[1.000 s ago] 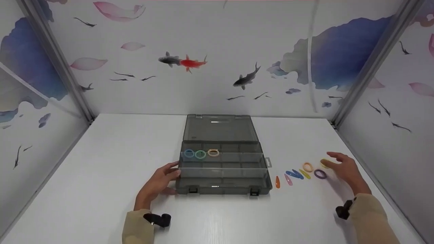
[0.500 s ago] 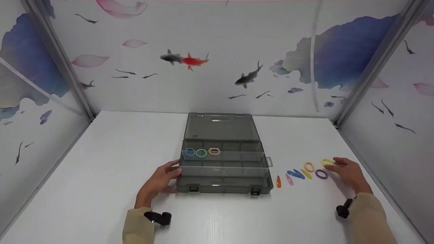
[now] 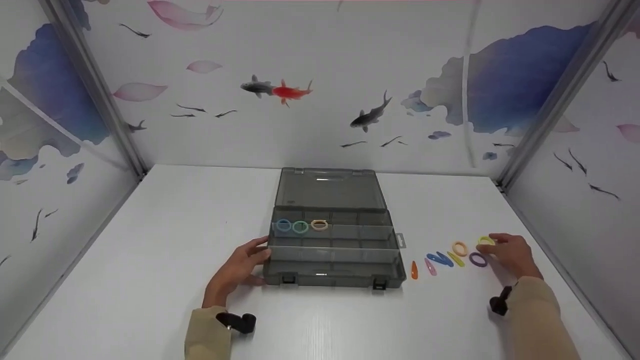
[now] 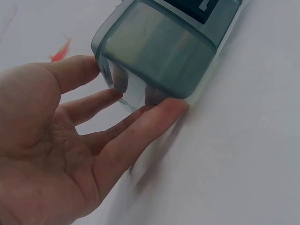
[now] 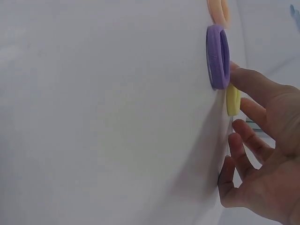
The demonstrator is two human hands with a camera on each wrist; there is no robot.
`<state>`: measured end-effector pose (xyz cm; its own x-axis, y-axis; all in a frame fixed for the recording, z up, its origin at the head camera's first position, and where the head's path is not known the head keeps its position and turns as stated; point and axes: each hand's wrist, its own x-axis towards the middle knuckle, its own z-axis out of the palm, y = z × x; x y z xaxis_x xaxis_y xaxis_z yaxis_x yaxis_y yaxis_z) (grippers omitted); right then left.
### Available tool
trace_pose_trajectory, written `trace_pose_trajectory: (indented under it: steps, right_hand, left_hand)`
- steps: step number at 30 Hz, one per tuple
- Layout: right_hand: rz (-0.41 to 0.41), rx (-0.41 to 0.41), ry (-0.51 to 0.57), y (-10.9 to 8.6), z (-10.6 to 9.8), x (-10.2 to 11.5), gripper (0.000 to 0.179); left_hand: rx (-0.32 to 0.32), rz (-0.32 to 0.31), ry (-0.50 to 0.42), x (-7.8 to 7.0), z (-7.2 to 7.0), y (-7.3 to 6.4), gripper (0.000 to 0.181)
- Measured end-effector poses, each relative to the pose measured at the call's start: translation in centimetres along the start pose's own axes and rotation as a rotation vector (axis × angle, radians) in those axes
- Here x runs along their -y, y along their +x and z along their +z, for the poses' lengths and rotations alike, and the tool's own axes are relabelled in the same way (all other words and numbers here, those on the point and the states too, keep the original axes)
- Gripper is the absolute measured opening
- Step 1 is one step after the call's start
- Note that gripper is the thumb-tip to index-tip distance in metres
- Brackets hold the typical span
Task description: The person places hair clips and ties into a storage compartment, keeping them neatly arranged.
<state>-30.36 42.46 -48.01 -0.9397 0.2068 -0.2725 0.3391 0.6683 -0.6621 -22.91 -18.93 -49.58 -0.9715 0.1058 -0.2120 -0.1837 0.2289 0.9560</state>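
A grey translucent compartment box (image 3: pixel 335 281) lies with its lid laid back. Blue (image 3: pixel 283 225), green (image 3: pixel 300 227) and pale orange (image 3: pixel 319 225) hair ties are in its back row. My left hand (image 3: pixel 241 265) rests against the box's left side, its fingertips touching the wall in the left wrist view. My right hand (image 3: pixel 515 252) pinches a yellow hair tie (image 3: pixel 486 241) on the table, thumb and forefinger at its edge. Beside it lie a purple hair tie (image 3: pixel 478 259) and an orange hair tie (image 3: pixel 460 249). In the right wrist view, the purple hair tie (image 5: pixel 217 57) partly hides the thumb's area.
Several snap hair clips lie right of the box: orange (image 3: pixel 414 270), pink (image 3: pixel 430 266), blue (image 3: pixel 440 259) and yellow (image 3: pixel 455 259). A hanging tab (image 3: pixel 401 240) juts from the box's right side. Printed wall panels (image 3: pixel 320 130) enclose the white table.
My right thumb and forefinger have drawn in on the yellow hair tie, which stays in place. The left hand keeps its spot at the box. The head view has shifted slightly.
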Motion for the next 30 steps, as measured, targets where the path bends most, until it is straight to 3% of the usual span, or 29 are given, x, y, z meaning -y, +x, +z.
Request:
trace_pose_trajectory:
  steps: [13, 30]
  right_hand:
    - [0.030, -0.062, 0.031, -0.3, 0.9, 0.4, 0.061]
    - [-0.005, -0.047, 0.023, -0.3, 0.8, 1.2, 0.068]
  left_hand:
    - [0.014, -0.001, 0.006, -0.3, 0.0, 0.0, 0.057]
    - [0.003, 0.005, -0.017, -0.3, 0.0, -0.3, 0.056]
